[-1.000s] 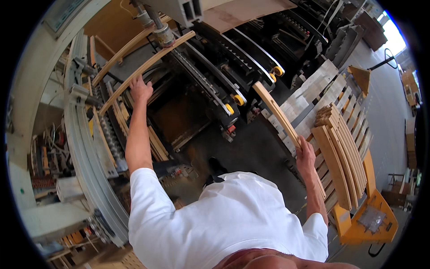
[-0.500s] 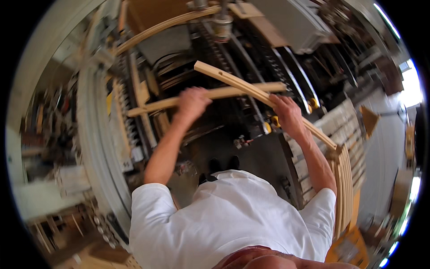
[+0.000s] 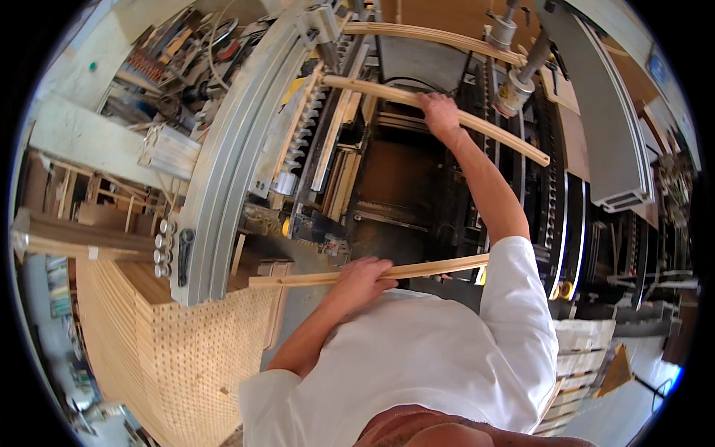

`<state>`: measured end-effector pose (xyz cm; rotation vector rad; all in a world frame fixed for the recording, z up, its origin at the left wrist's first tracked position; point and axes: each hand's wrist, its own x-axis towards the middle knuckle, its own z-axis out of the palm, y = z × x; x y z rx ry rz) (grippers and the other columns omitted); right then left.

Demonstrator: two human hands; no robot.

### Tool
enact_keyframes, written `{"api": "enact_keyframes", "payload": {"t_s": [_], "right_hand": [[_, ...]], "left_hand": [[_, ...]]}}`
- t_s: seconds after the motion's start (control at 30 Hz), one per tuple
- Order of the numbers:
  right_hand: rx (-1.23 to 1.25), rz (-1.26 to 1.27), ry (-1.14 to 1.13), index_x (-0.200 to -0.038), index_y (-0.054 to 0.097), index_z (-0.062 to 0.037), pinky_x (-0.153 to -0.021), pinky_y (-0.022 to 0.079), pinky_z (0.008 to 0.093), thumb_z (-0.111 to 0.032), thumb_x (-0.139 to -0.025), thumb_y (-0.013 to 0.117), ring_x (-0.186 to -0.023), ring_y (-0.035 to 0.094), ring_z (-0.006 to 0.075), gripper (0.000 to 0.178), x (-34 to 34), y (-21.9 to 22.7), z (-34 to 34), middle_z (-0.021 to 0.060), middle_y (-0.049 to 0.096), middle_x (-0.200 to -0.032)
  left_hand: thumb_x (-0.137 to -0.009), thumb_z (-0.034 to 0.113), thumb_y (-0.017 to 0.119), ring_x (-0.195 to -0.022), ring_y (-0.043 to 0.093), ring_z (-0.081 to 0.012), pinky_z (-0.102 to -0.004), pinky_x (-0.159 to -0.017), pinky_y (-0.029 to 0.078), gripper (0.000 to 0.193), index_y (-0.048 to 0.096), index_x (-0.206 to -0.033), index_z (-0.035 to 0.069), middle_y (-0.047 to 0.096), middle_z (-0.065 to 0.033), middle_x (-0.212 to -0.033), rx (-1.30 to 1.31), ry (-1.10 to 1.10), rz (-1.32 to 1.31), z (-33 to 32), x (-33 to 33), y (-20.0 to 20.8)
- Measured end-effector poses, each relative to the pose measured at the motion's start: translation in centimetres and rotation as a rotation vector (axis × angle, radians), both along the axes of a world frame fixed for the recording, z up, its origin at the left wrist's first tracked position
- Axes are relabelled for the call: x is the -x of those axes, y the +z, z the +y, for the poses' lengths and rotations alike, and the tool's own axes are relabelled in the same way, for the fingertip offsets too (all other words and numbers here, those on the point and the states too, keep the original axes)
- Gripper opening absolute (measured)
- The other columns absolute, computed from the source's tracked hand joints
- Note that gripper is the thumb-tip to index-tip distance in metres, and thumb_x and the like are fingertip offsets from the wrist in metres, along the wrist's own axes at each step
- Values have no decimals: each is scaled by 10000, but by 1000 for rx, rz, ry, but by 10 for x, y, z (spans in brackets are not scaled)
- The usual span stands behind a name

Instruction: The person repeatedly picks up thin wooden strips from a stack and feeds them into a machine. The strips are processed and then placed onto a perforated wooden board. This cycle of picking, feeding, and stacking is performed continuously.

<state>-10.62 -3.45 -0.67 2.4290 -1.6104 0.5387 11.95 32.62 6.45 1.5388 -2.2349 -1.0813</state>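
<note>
1. Left hand (image 3: 361, 281) grasped the near wooden strip (image 3: 432, 267) close to the torso; long axis ran 9 to 3 o'clock.
2. Right hand (image 3: 441, 118) was closed on the far wooden strip (image 3: 488, 129) — long axis roughly 10 to 4 o'clock.
3. The far wooden strip lay at 1 o'clock from the left hand; the right hand was nearer — in contact.

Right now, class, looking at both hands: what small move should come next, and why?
Probably the right hand should ease the curved strip toward the nearer cylindrical head: that hand has it in its grip, and in this view the strip seems to lie just short of the head. The left hand has the second strip near the waist, apart from it.
</note>
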Motion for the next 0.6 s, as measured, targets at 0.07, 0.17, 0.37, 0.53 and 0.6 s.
{"api": "enact_keyframes", "payload": {"t_s": [0.07, 0.17, 0.37, 0.53, 0.6], "right_hand": [[53, 52, -89, -1127, 626, -150, -804, 497, 443, -133, -832, 596, -948, 634, 322, 297, 5, 0, -19, 96, 665, -996], [69, 4, -104, -1106, 626, -166, -806, 490, 447, -199, -849, 616, -947, 636, 322, 260, 25, -4, -38, 89, 667, -991], [108, -55, 2, -1017, 648, -146, -811, 493, 449, -193, -869, 557, -936, 645, 314, 180, 11, -4, -44, 97, 671, -940], [92, -48, 22, -1062, 646, -156, -817, 484, 448, -220, -855, 632, -943, 631, 326, 218, 9, -9, -51, 83, 667, -995], [112, -69, 26, -1059, 645, -154, -819, 480, 455, -219, -856, 629, -939, 630, 329, 214, 11, -9, -51, 86, 668, -995]], "left_hand": [[-804, 272, 733, -936, 617, -365, -449, -785, 488, 334, 647, -1048, 61, 655, -155, -978, -48, 104, -68, 19, -11, 2], [-798, 249, 748, -963, 627, -354, -426, -801, 501, 352, 660, -1081, 61, 669, -159, -1026, -62, 264, -62, 46, -24, 5], [-803, 282, 754, -899, 642, -375, -423, -766, 512, 349, 677, -1063, 62, 686, -167, -974, -73, 563, -17, 87, -33, -7], [-821, 243, 754, -883, 647, -370, -402, -765, 511, 368, 667, -1110, 32, 682, -195, -992, -141, 651, -59, 92, -33, -5], [-826, 238, 750, -878, 647, -374, -406, -763, 512, 366, 663, -1113, 30, 681, -196, -986, -80, 649, -56, 95, -36, -8]]}}
